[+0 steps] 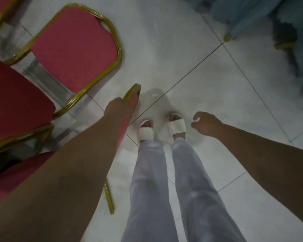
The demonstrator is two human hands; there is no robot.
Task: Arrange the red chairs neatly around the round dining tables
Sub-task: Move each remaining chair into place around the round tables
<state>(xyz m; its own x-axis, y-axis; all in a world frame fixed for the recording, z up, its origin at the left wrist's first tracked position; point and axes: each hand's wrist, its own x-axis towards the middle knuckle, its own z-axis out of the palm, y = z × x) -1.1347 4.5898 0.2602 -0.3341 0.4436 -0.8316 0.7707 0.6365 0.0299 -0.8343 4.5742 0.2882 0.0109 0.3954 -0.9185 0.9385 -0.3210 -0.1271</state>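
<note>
Left hand [115, 106] grip clamped on gold-framed red padded chair back's top rail [132, 95], rail axis running 1-to-7 o'clock; right hand [205, 124] loosely curled, empty, well apart at 3 o'clock.

Both forearms were bare, with no sleeve reaching into view. The left hand [115, 106] and the right hand [205, 124] carried no glove, and no ring, watch or band could be made out on either. The legs were covered by loose, pale grey-lavender trousers [150, 180] reaching the ankles. On the feet were white open-toed slide sandals [146, 132], each with one broad strap across the instep.
</note>
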